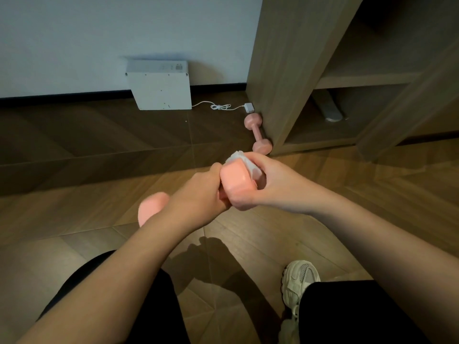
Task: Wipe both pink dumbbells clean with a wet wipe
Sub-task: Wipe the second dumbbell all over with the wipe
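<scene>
I hold one pink dumbbell point(234, 181) in the air above the wooden floor. My left hand point(198, 192) grips its handle, which is hidden in my fist; the near head sticks out blurred at lower left. My right hand point(263, 184) wraps a white wet wipe point(244, 161) around the far head, fingers curled over it. The second pink dumbbell point(258, 134) lies on the floor beyond, against the wooden cabinet's corner.
A white box point(159, 86) leans on the wall, with a white cable and charger point(249, 108) beside it. The wooden cabinet point(293, 70) with open shelves stands at right. My knees and a pale sneaker point(298, 281) are below.
</scene>
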The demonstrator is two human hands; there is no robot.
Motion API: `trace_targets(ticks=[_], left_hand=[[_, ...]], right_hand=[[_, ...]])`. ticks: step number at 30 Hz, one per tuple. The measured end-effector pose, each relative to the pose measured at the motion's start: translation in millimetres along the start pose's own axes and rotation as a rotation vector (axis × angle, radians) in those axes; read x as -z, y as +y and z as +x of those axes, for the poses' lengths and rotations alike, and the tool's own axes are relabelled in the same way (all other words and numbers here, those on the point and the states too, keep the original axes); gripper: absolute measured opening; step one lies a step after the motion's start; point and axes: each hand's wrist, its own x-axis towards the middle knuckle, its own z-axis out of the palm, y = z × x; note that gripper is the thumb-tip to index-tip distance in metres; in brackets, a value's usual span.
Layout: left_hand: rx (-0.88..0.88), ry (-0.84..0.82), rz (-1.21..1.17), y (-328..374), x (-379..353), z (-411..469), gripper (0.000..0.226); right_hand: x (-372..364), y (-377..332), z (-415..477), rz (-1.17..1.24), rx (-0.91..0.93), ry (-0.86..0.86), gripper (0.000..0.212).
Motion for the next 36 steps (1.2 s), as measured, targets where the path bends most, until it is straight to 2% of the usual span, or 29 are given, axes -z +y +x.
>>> trace_targets(ticks=[3,6,9,10,11,12,14,15,16,17,19,20,22,25,31,36], left_hand=[[0.011,0.121,0.216,0.8,-0.8,-0.7,0.037],[-0.049,0.342,0.351,2.4,-2.1,-2.7,0.035],[-0.145,0.557,0.248,4.5,-5.5,-13.4,0.020],[-0.119,0.561,0.133,5.0,-8.2,-18.7,0.017],[-0.017,0.496,-0.037,4.8,-9.3,-23.4,0.022],[0.141,0.356,-0.268,5.7,-8.0,-24.7,0.030],[0.458,0.002,-0.881,9.2,2.5,-18.4,0.046],[0.516,-0.082,-1.223,11.1,7.5,-12.5,0.053],[0.526,-0.034,-1.528,13.5,11.1,-4.8,0.056],[0.515,0.105,-1.751,17.8,14.9,3.1,0.051],[0.471,0.396,-1.968,28.0,18.9,15.9,0.024],[0.443,0.465,-2.056,33.7,20.6,19.9,0.017],[0.425,0.509,-2.222,34.3,23.5,24.9,0.028],[0.480,0.527,-2.202,21.8,29.4,22.5,0.038],[0.459,0.537,-2.166,4.9,35.9,12.8,0.034],[0.430,0.468,-1.970,9.5,30.9,12.8,0.033]], right_hand=[[-11.6,1.9,6.3,0.041,-0.100,0.162,0.077],[-16.1,2.0,8.8,0.318,-0.256,0.267,0.066],[-10.8,3.9,4.8,0.554,-0.350,0.291,0.061],[-8.9,3.6,3.5,0.609,-0.367,0.302,0.060],[-6.8,2.6,2.4,0.656,-0.378,0.321,0.058],[-4.9,1.0,1.2,0.696,-0.380,0.343,0.056],[-1.8,-2.8,-0.7,0.770,-0.339,0.360,0.041],[-1.8,-4.9,-1.9,0.797,-0.304,0.352,0.031],[-2.8,-7.4,-2.9,0.811,-0.268,0.338,0.026],[-4.8,-10.4,-4.0,0.809,-0.237,0.326,0.025],[-10.5,-16.6,-5.2,0.759,-0.188,0.344,0.029],[-13.3,-19.7,-5.6,0.705,-0.161,0.365,0.032],[-17.2,-24.7,-8.1,0.533,-0.065,0.356,0.042],[-22.1,-27.8,-17.2,0.234,0.093,0.226,0.063],[-27.7,-25.5,-29.5,-0.103,0.337,0.230,0.051],[-26.6,-24.1,-10.2,0.005,0.168,0.129,0.041]])
